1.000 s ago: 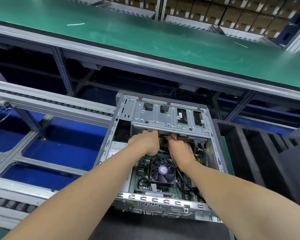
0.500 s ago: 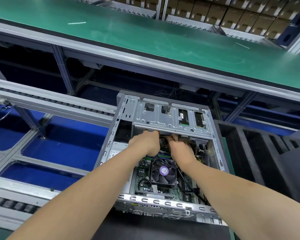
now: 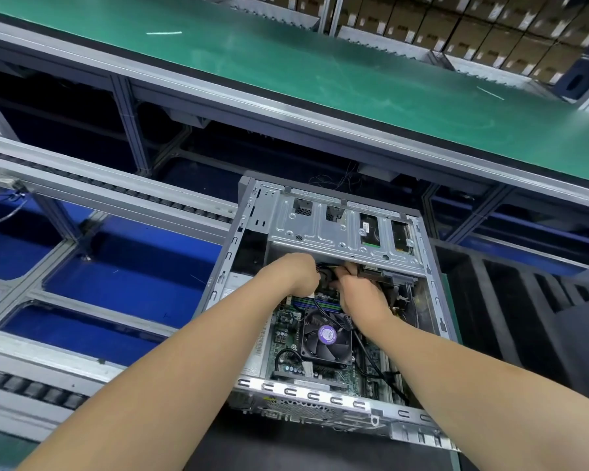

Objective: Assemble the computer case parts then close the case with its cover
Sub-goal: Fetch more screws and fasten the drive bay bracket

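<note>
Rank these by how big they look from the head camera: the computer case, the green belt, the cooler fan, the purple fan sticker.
1. the green belt, largest, running out of frame
2. the computer case
3. the cooler fan
4. the purple sticker, smallest, on the fan's hub

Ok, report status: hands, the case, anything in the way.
Left hand curled at the black cables, grip hidden; right hand pinches them. Computer case lies open. Drive cage overhangs both hands.

Green belt (image 3: 320, 79): runs across the far side on a grey frame.
Cardboard boxes (image 3: 456, 25): stacked in rows behind it.
Roller rail (image 3: 116, 195): at left, above blue panels (image 3: 116, 277).
Black slotted tray (image 3: 524, 300): at right.
</note>
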Action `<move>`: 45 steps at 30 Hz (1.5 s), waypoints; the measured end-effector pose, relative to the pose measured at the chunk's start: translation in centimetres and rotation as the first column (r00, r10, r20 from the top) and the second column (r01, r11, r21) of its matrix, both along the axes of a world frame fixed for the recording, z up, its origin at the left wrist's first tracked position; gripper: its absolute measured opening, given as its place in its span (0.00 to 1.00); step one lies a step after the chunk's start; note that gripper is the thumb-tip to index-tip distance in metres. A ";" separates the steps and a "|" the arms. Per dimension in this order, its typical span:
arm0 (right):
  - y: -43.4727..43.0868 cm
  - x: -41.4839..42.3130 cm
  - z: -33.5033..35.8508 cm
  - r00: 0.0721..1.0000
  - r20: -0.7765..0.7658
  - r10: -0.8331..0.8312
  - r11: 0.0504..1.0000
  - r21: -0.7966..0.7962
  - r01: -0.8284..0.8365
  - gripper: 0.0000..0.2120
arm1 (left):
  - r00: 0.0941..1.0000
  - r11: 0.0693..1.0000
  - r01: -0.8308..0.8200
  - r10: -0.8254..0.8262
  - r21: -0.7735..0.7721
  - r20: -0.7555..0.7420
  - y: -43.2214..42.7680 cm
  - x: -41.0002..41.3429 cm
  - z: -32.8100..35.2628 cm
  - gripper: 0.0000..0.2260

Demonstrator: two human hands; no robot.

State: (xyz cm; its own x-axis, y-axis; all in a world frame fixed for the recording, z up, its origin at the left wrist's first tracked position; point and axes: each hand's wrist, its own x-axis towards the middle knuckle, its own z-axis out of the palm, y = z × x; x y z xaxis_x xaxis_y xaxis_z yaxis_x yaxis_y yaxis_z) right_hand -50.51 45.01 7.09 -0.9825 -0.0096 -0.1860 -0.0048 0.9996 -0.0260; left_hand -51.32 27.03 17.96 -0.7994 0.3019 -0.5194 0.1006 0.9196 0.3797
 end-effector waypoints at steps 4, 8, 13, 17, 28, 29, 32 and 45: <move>-0.1 -0.1 0.0 1.000 -0.006 0.024 0.999 0.037 -0.024 0.27 | 0.997 0.997 -0.041 0.036 0.067 0.069 -0.1 0.0 0.6 0.18; -0.1 -0.3 -0.2 1.000 -0.011 0.016 0.996 0.092 -0.015 0.29 | 0.993 0.992 -0.069 0.059 0.103 0.103 -0.4 0.1 0.4 0.17; 0.0 -0.5 -0.6 0.999 0.005 0.038 0.991 0.125 -0.038 0.30 | 0.996 0.991 -0.073 0.065 0.116 0.068 -0.5 -0.2 -0.1 0.16; 0.4 -0.8 -1.1 0.999 0.037 0.026 0.995 0.097 -0.030 0.31 | 0.992 0.989 -0.085 0.072 0.119 0.105 -0.4 -0.2 -0.1 0.16; 0.2 -0.6 -0.5 0.999 0.032 -0.019 0.993 0.117 0.015 0.22 | 0.955 0.947 -0.239 0.190 0.216 0.227 -0.7 -0.5 -0.5 0.17; 0.3 -0.6 -0.5 0.999 0.038 -0.025 0.994 0.105 0.021 0.19 | 0.949 0.940 -0.257 0.201 0.226 0.243 -0.7 -0.5 -0.6 0.16; 0.5 -0.4 -0.7 0.999 0.033 -0.038 0.999 0.025 0.037 0.12 | 0.940 0.930 -0.277 0.210 0.242 0.269 -0.8 -0.6 -0.7 0.15; -0.2 0.6 0.4 0.998 -0.049 -0.048 0.993 -0.110 0.042 0.14 | 0.954 0.947 -0.249 0.204 0.201 0.221 -0.6 -0.4 -0.8 0.15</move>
